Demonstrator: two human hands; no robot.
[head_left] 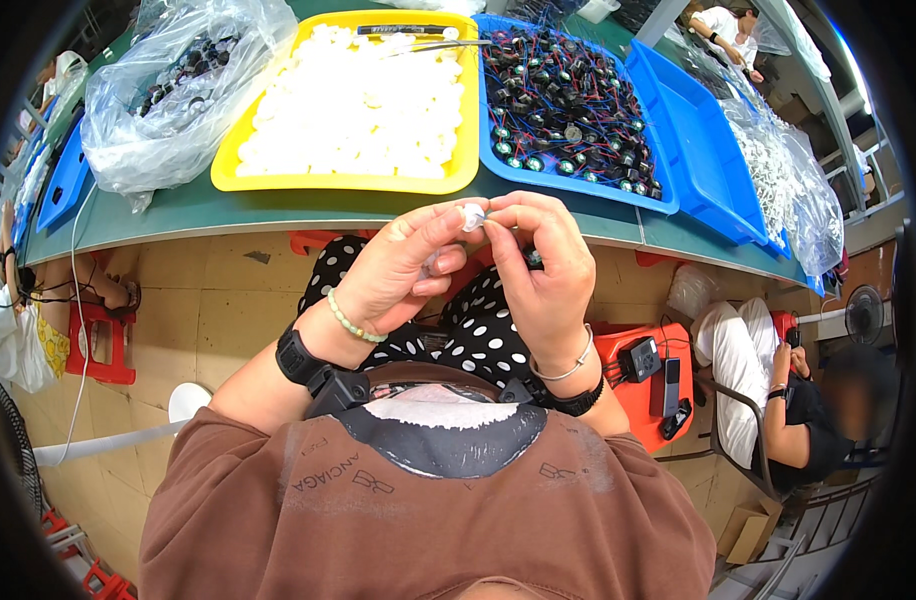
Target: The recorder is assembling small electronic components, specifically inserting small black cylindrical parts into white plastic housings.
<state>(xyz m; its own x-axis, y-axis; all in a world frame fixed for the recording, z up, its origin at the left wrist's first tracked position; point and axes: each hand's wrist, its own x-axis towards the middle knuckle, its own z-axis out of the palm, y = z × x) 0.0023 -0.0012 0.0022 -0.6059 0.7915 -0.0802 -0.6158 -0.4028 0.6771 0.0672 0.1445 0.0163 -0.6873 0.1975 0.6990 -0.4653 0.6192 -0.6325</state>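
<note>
Just in front of the table edge, my left hand (410, 256) pinches a small white plastic part (472, 217) between thumb and forefinger. Something pale shows under its curled fingers, too hidden to name. My right hand (550, 272) is closed, its thumb and forefinger tips meeting close beside the white part. A small dark round part (533, 259) shows in its curled fingers, mostly covered. Beyond my hands, a yellow tray (348, 184) holds a heap of similar white parts. Right of it, a blue tray (578, 202) holds many black round components with red and blue wires.
Metal tweezers (440, 45) lie across the yellow tray. A clear plastic bag (128, 150) of dark parts stands left on the green table (308, 213); another blue tray (713, 185) is at right. A red stool (618, 350) carries black devices. A seated person (813, 430) is at right.
</note>
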